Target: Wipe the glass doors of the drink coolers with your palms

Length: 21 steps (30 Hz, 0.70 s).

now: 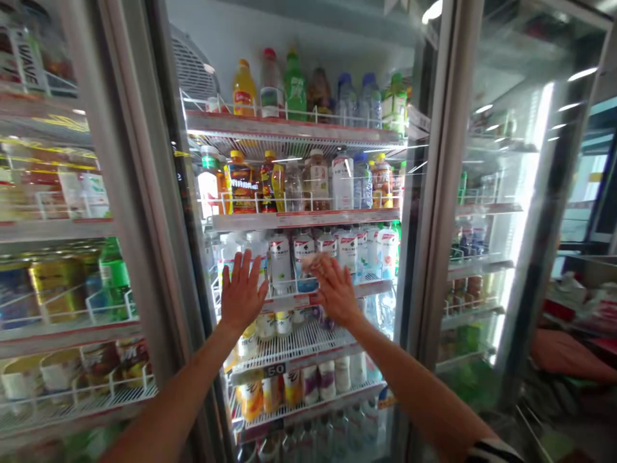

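My left hand is raised flat with its fingers spread, in front of the drinks on the middle shelf of a lit fridge. It holds nothing. Whether its palm touches the glass door is hard to tell. To its right, my right hand has its fingers bent over a crumpled pale cloth, which is blurred. Behind that hand stand white-labelled bottles and a bottle with a blue lower part. Faint reflections lie across the view of the shelves.
Upper shelves hold an orange bottle, a green bottle and other drinks. Lower down are cans. Metal door frames rise on both sides. The left section holds more drinks. Red and white items lie at far right.
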Motion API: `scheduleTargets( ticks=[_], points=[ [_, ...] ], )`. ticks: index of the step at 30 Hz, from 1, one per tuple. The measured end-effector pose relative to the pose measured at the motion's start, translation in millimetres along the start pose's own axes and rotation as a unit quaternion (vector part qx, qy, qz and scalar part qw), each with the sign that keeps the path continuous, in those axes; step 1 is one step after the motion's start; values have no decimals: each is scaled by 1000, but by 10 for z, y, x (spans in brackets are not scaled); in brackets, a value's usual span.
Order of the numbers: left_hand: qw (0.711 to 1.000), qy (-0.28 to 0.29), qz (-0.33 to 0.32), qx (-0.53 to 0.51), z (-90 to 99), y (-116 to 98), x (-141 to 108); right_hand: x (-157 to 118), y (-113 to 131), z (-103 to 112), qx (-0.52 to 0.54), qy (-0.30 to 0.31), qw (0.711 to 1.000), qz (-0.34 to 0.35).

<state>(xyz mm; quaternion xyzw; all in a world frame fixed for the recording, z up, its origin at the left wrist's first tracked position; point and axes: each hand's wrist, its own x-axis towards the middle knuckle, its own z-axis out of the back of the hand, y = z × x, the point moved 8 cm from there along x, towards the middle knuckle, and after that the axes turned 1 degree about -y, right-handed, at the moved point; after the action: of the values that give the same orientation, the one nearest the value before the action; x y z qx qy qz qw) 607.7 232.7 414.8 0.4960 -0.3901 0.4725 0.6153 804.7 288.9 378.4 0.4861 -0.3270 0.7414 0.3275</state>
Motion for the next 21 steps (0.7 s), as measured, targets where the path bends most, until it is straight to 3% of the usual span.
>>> scheduleTargets(
  ticks=[2,4,6,9,11,13,16,18,19,21],
  points=[
    [1000,17,-2,3,2,-19,-156,25,-510,160,-28,-54,989,-137],
    [1000,27,8,1,-15,-36,-281,53,-700,230,-41,-100,963,-249],
    [999,33,25,-4,-39,-32,-348,123,-347,125,-26,-93,968,-232],
    [999,43,33,-7,-51,1,-362,137,663,-174,27,-7,999,-30],
    [998,52,22,-12,-31,28,-356,31,968,-259,49,39,996,63],
    [998,62,14,-20,-3,54,-365,-21,700,-195,41,44,997,48],
    [996,76,24,-25,9,59,-407,18,-282,88,-14,-28,991,-133],
    [996,77,44,-24,-3,29,-435,17,-662,237,-42,-82,968,-234],
    [995,73,57,-24,-10,10,-445,12,-660,249,-46,-92,963,-249],
    [994,62,81,-25,-23,-24,-463,-6,-323,139,-37,-69,976,-201]
  ],
)
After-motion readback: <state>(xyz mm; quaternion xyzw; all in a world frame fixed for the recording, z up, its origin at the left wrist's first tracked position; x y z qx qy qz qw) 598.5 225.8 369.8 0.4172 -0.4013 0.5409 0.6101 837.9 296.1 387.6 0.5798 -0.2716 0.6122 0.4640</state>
